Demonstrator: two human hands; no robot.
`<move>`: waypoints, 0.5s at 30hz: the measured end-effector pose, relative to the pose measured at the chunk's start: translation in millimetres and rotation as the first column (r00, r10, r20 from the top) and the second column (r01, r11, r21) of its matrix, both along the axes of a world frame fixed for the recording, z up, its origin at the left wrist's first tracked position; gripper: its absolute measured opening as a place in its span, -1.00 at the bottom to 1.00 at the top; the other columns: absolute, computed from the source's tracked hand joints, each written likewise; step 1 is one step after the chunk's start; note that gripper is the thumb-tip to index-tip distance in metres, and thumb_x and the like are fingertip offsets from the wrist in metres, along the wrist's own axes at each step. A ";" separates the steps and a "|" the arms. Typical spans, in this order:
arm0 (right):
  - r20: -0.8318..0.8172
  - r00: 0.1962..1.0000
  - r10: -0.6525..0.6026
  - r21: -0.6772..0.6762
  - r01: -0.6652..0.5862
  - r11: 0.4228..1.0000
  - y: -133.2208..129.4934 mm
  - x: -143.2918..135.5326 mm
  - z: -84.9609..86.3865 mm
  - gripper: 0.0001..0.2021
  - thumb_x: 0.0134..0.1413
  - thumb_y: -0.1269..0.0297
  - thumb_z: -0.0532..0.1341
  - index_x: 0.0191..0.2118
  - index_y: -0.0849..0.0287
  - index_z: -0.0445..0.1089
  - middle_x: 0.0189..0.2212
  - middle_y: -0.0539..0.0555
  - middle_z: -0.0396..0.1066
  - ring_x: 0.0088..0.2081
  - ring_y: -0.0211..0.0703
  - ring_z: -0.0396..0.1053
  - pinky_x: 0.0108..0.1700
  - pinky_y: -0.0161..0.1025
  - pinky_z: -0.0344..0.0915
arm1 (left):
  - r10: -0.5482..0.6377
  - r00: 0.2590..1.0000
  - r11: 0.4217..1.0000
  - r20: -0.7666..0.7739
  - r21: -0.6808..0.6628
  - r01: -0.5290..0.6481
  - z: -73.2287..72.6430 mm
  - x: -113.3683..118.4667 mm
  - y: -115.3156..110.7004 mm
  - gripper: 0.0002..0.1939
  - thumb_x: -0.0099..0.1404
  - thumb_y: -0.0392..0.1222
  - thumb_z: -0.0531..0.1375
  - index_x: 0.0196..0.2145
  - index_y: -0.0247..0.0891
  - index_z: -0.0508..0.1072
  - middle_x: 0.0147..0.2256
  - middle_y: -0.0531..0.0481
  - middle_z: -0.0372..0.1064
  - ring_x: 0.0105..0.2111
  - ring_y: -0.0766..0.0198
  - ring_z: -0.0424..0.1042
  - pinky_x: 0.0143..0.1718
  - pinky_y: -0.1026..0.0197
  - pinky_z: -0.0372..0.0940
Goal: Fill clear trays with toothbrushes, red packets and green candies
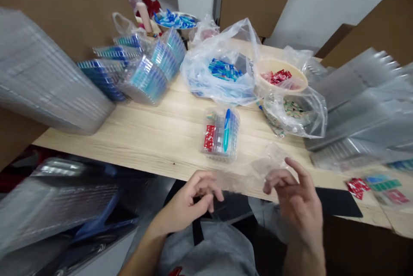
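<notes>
In the head view, my left hand (193, 198) is at the table's front edge, its fingers loosely curled and the thumb apart, with nothing visible in it. My right hand (298, 198) has its fingers spread, close to a blurred piece of clear plastic (271, 160). Faint, see-through plastic shows between the hands; its outline is unclear. Beyond them, a clear compartment tray (220, 152) lies on the table. Red packets (209, 137) are in its left part and a blue and teal pen (227, 132) stands lengthwise in the right part.
The wooden table (161, 138) bears filled trays (148, 80) at back left, a plastic bag (201, 72) of blue items, a cream bowl (300, 76) of red packets and a bag (318, 117) of small pieces. Stacks of clear trays rise left (54, 69) and right (355, 99).
</notes>
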State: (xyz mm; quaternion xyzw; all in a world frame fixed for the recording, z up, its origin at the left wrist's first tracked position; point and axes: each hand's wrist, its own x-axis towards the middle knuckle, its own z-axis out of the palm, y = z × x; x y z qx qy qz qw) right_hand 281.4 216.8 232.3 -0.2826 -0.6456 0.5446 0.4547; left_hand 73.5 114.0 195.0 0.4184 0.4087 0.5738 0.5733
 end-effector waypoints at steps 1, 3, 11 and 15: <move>0.091 0.993 0.078 0.028 -0.081 0.996 2.2 2.3 7.9 -0.48 0.12 0.11 0.26 0.18 -0.04 0.19 -0.28 0.06 0.46 -0.46 -0.27 0.41 -0.41 -0.26 0.42 | -0.059 0.998 0.998 -0.018 0.008 0.059 2.6 -14.2 0.3 -0.76 0.33 -0.18 0.15 -0.06 -0.16 0.24 -0.34 0.00 0.45 -0.52 0.44 0.37 -0.47 0.37 0.30; 0.274 0.943 0.186 0.046 -0.206 0.977 5.0 2.0 21.7 -0.38 0.08 0.21 0.31 0.24 -0.13 0.14 -0.24 0.05 0.45 -0.48 -0.31 0.39 -0.42 -0.29 0.42 | -0.147 0.989 0.989 -0.021 0.021 0.148 6.7 -40.3 1.3 -0.75 0.33 -0.19 0.13 -0.04 -0.16 0.25 -0.39 0.01 0.43 -0.55 0.44 0.33 -0.53 0.39 0.25; 0.275 0.961 -0.023 0.163 -0.023 0.986 7.8 -49.9 34.8 -0.73 0.20 0.43 0.16 -0.05 -0.01 0.45 -0.39 0.00 0.42 -0.59 -0.40 0.32 -0.59 -0.41 0.33 | 0.270 0.961 0.955 0.062 0.109 -0.275 9.0 -71.5 36.1 -0.62 0.30 -0.08 0.20 0.05 -0.14 0.34 -0.23 -0.06 0.45 -0.45 0.38 0.43 -0.38 0.29 0.39; 0.220 0.897 -0.384 0.416 0.269 0.868 8.5 -83.6 22.4 -0.60 0.23 0.45 0.11 0.14 -0.03 0.31 -0.23 0.04 0.41 -0.39 -0.29 0.43 -0.35 -0.25 0.45 | 0.530 0.833 0.812 0.160 0.188 -0.552 5.1 -63.5 57.3 -0.54 0.26 0.07 0.22 0.07 -0.07 0.34 0.00 -0.10 0.38 -0.16 0.19 0.47 -0.18 0.14 0.43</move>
